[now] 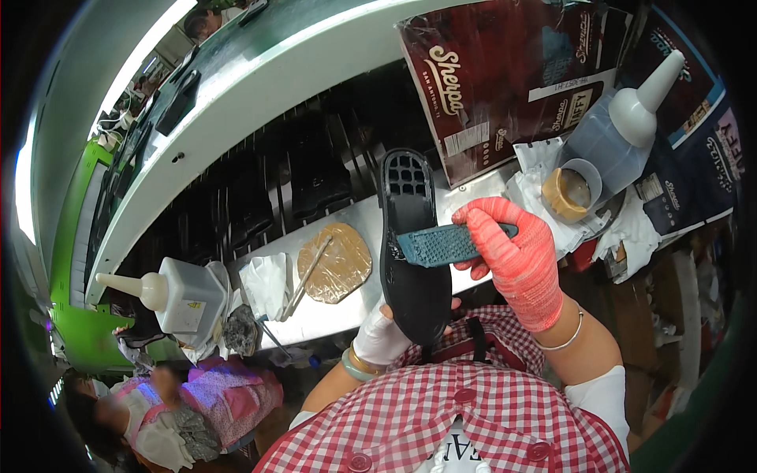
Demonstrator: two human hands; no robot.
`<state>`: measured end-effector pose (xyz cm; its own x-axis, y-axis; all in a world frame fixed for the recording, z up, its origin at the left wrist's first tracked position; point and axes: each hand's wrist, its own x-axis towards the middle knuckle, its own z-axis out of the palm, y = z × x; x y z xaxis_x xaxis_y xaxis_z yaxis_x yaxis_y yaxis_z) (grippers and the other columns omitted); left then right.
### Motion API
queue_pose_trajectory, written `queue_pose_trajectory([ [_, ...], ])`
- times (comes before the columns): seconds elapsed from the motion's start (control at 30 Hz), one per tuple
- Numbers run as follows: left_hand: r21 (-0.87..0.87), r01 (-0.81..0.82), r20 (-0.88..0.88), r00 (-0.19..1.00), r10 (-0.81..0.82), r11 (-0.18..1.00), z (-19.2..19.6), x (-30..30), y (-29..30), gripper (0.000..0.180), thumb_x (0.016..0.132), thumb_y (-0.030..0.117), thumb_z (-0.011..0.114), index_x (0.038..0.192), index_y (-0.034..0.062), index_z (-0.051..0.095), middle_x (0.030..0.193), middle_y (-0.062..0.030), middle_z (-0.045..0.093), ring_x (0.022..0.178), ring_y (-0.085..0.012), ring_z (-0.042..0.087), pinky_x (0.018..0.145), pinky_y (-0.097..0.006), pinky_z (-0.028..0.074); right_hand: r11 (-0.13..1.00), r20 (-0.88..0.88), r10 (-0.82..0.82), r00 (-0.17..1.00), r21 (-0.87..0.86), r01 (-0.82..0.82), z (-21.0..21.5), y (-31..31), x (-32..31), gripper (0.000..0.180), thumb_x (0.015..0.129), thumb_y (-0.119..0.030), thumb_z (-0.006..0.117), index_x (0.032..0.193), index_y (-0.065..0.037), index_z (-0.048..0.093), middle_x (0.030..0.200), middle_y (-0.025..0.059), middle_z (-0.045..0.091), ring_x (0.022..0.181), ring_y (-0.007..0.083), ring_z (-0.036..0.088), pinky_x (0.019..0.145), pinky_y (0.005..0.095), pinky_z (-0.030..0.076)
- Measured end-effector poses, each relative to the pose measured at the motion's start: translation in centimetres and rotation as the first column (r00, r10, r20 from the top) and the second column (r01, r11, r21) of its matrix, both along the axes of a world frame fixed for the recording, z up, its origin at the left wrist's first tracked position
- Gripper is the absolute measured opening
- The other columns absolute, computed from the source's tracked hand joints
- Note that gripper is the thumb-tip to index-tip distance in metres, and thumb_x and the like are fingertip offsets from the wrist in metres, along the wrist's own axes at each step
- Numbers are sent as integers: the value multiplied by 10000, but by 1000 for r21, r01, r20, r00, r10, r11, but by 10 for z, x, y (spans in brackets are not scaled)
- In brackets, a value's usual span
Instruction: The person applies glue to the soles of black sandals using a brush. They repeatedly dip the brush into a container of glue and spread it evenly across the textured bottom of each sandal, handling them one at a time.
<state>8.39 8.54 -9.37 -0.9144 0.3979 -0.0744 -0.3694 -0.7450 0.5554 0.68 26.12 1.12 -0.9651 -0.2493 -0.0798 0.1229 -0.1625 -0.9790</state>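
A black shoe sole [422,299], its honeycomb-like recesses at the far end, is held upright in front of me. My left hand [378,337], in a white glove with bare fingertips, is closed round its near end from beneath; some fingers are hidden behind it. My right hand [516,260], in a pinkish-red knit glove, grips a teal brush [441,245] by its handle end. The brush lies across the sole, its wide textured head reaching the left rim, where whitish wet-looking smears show. Bristles under the head are hidden.
Behind stands a line with black shoe parts [319,177]. On the metal bench lie a plastic-wrapped brown disc [335,264], a thin stick [307,276] and white cloth [266,285]. Spouted bottles stand left [185,299] and right [603,142], near dark red boxes [505,87]. Another person [197,402] sits at left.
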Motion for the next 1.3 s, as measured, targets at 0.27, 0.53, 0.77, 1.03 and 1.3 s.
queue_pose_trajectory([
  [0.27,21,-70,32,997,69,997,-16,0,-3,819,814,577,560,1373,36,306,1317,-140,444,1192,-273,472,976,-397,427,998,103,56,993,24,-59,-11,-5,18,207,898,-177,566,963,8,634,785,81,643,626,106,619,511,209,486],
  [0.53,45,-172,3,985,172,984,-14,-3,-6,728,904,610,317,1365,46,330,1298,-130,462,1169,-250,473,989,-387,395,983,101,148,984,95,-157,-18,-12,29,193,897,-138,554,965,26,631,791,79,643,638,105,623,555,221,505],
  [0.77,-151,-264,-44,965,260,953,-12,1,-12,693,945,568,199,1366,34,336,1322,-141,454,1205,-250,453,1021,-396,364,929,124,287,950,204,-308,-19,-18,30,201,903,-134,542,979,33,625,817,98,639,657,109,620,606,228,519],
  [1.03,372,-22,-7,1000,27,928,-32,4,-36,526,984,434,231,1352,86,372,1348,-99,450,1250,-220,415,1089,-392,261,755,81,569,819,344,-558,-8,-36,12,230,898,-163,555,1013,27,616,806,105,642,647,125,619,595,242,504],
  [1.3,85,35,326,944,-61,996,-30,0,-68,478,970,399,320,1232,30,473,1108,-146,600,964,-241,615,819,-346,516,646,333,608,721,320,-693,-1,-70,-8,248,882,-237,575,1000,-25,627,730,39,617,561,67,554,509,197,434],
])
